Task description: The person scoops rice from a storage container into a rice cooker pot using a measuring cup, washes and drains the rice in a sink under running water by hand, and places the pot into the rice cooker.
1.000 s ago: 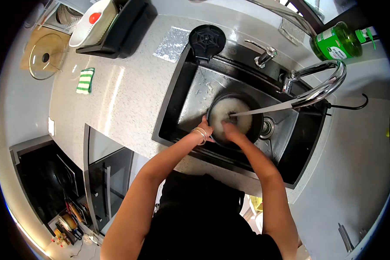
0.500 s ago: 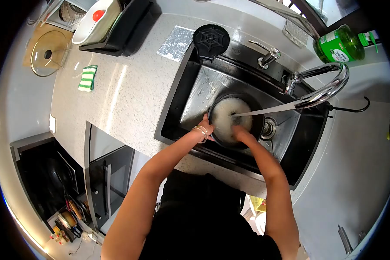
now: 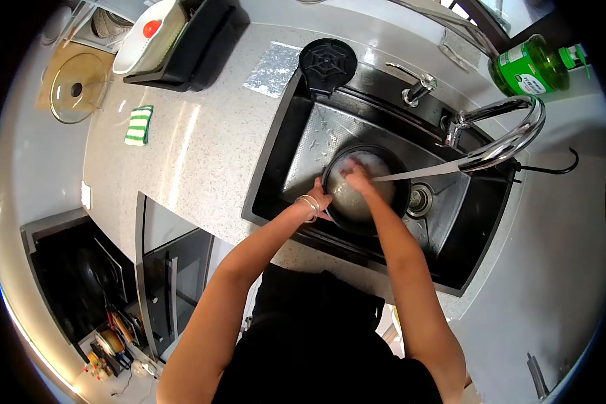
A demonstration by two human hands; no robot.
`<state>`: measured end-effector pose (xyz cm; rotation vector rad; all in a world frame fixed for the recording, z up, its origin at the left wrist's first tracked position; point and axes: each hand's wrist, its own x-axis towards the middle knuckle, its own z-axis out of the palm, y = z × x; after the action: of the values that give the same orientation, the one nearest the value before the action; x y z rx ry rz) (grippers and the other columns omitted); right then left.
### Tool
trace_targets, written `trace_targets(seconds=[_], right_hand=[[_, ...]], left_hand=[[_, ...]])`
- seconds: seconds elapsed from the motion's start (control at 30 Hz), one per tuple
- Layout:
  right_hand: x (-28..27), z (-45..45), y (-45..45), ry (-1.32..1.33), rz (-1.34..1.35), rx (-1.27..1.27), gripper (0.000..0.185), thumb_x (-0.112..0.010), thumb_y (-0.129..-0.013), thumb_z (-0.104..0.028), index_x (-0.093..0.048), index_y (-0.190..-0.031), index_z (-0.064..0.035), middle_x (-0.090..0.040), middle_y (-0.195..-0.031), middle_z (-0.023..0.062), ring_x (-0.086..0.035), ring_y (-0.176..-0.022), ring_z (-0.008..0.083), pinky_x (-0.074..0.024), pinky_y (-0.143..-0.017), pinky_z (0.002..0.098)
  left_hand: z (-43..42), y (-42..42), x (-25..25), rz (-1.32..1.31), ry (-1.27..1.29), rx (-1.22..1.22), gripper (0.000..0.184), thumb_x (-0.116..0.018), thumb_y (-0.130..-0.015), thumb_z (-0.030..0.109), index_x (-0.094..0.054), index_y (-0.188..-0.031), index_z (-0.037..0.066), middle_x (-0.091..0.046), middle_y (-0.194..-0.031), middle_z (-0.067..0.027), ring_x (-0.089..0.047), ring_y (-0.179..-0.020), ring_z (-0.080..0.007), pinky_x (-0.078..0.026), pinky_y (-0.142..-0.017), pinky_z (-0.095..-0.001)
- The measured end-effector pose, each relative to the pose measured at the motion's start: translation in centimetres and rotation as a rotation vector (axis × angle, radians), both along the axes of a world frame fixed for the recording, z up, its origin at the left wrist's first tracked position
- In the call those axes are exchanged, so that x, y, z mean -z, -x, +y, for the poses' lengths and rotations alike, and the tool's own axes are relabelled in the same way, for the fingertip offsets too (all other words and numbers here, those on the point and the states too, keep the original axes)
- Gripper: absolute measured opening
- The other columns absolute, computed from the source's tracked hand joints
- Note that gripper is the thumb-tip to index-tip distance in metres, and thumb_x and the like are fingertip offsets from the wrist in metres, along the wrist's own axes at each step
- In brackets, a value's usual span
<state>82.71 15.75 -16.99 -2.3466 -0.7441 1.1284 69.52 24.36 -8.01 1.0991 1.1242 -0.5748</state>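
A dark round pot (image 3: 400, 161) sits in the black sink (image 3: 303, 145), with pale, cloudy contents (image 3: 349, 202) that look like rice in water. My left hand (image 3: 320, 200), bangles at its wrist, grips the pot's left rim, its fingers partly hidden on the outer side. Inside the pot is my right hand (image 3: 355, 175), near the far side at the surface of the contents; its fingers are smeared by motion. From the chrome faucet (image 3: 501, 153) a stream of water (image 3: 417, 173) runs leftward into the pot, meeting it beside my right wrist.
Right of the pot is the sink drain (image 3: 419, 200). A black web-patterned cup rinser (image 3: 328, 64) stands at the sink's back left corner, a green soap bottle (image 3: 530, 66) at the back right. On the counter lie a striped cloth (image 3: 139, 126) and a glass lid (image 3: 77, 89).
My right hand has moved from the near side of the pot to its far side, through the contents. The left hand keeps its place on the rim.
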Motion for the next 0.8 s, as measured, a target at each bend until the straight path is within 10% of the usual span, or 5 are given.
trace_targets(seconds=[0.43,0.7,0.8], right_hand=[[0.9,-8.4,3.3,-0.125,0.509,-0.205,0.036,-0.056,-0.067,-0.002,-0.059,-0.103,-0.0036,-0.062,-0.096,0.015,-0.058,-0.089,0.0256,-0.0435,-0.081,0.0343],[-3.0,-2.5,-2.6,-0.273,-0.272,-0.372,0.041,-0.045,-0.077,0.001,-0.049,-0.117,-0.0089,-0.048,-0.12,0.0175,-0.044,-0.113,0.0356,-0.0357,-0.096,0.0437],[-5.8,-1.7,-3.7,0.196,-0.341,-0.38,0.039,-0.045,-0.082,-0.009,-0.045,-0.121,-0.0096,-0.043,-0.126,0.0157,-0.041,-0.116,0.0356,-0.0335,-0.097,0.047]], left_hand=[[0.2,0.1,-0.5,-0.04,0.061,-0.053,0.073,-0.045,-0.085,0.003,0.003,-0.139,0.016,-0.03,-0.134,-0.0185,-0.05,-0.105,-0.0358,-0.057,-0.064,-0.0449],[0.2,-0.1,-1.1,-0.011,0.03,-0.019,0.076,-0.045,-0.085,0.003,0.007,-0.139,0.015,-0.022,-0.139,-0.0179,-0.049,-0.108,-0.0356,-0.057,-0.067,-0.043],[0.3,-0.1,-1.4,-0.027,0.061,-0.028,0.076,-0.045,-0.086,0.003,0.007,-0.139,0.015,-0.019,-0.14,-0.0172,-0.046,-0.111,-0.0357,-0.057,-0.068,-0.0433]])
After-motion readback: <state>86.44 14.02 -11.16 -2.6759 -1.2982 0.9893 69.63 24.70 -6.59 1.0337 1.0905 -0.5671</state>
